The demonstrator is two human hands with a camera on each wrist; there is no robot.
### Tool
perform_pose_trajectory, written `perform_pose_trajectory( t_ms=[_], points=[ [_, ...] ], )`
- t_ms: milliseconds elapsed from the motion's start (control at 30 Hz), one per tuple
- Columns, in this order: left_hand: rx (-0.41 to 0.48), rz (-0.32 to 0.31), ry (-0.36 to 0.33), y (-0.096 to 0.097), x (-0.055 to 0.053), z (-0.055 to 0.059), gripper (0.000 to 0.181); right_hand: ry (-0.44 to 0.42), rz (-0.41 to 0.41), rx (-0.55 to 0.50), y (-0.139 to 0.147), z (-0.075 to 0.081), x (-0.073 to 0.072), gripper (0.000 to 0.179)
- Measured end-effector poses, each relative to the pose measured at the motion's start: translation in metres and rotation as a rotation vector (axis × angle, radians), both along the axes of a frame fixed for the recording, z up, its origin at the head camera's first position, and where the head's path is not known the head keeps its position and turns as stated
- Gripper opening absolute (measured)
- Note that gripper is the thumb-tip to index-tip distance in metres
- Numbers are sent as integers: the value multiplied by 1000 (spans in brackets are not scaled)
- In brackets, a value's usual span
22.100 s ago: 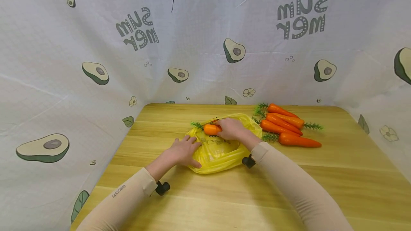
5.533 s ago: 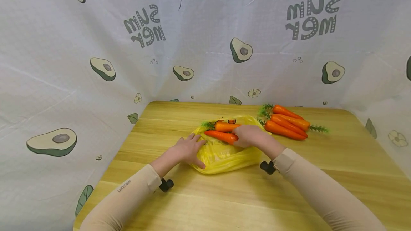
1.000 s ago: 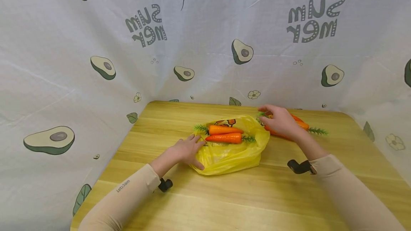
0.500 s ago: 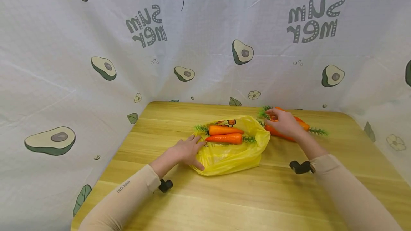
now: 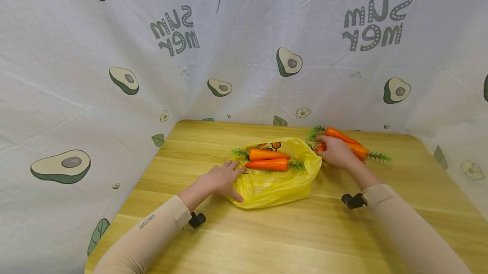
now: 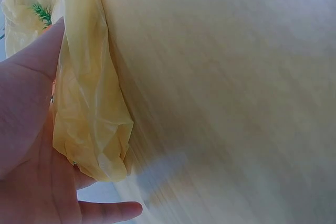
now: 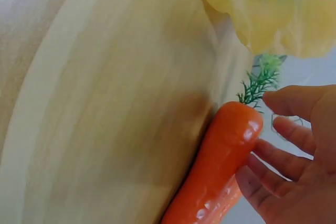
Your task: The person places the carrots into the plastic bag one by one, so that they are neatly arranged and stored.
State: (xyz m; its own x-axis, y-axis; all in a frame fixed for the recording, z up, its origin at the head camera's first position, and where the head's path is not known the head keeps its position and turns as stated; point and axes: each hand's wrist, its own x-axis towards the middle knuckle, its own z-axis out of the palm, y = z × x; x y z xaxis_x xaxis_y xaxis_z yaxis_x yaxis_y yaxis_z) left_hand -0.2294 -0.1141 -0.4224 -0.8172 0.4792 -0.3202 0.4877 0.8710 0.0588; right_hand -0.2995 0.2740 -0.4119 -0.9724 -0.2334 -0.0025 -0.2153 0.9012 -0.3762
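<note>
My left hand (image 5: 222, 180) rests with spread fingers on the left side of a yellow plastic bag (image 5: 263, 191), which lies with its mouth wide. Inside the bag sit an orange carrot (image 5: 267, 154) and a redder carrot (image 5: 268, 164), their green tops pointing opposite ways. Right of the bag, my right hand (image 5: 337, 152) is over the carrot pile, at the thick end of a carrot (image 7: 223, 140). In the right wrist view its fingers touch that carrot's side, while the thumb stands near the green top, apart from the orange body.
Another carrot (image 5: 341, 135) lies at the back of the pile, and one with its greens (image 5: 377, 156) to the right sticks out past my hand. The wooden table (image 5: 251, 240) reaches back to a white printed cloth (image 5: 244, 53).
Since the first frames, carrots have left the right-hand pile, and two now show in the bag. Over the last second my right hand has lowered toward the front carrot; my left hand stays put.
</note>
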Motion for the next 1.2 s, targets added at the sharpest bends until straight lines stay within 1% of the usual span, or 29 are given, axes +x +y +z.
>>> perform_pose_trajectory(
  t_ms=[167,333,600,833,1033,1200],
  points=[
    [-4,1,1,0,-1,0,108,29,15,49,-5,-2,1,44],
    [-10,1,0,0,0,1,108,57,42,104,-7,-6,2,46],
    [-10,6,1,0,1,2,108,51,37,121,-8,-7,3,45],
    [-7,15,-8,0,1,2,108,52,38,37,-2,-2,5,45],
    [-13,14,-4,0,0,0,109,63,44,-18,3,7,7,40],
    [-9,15,0,0,-1,-3,108,51,54,-47,3,16,10,43]
  ],
)
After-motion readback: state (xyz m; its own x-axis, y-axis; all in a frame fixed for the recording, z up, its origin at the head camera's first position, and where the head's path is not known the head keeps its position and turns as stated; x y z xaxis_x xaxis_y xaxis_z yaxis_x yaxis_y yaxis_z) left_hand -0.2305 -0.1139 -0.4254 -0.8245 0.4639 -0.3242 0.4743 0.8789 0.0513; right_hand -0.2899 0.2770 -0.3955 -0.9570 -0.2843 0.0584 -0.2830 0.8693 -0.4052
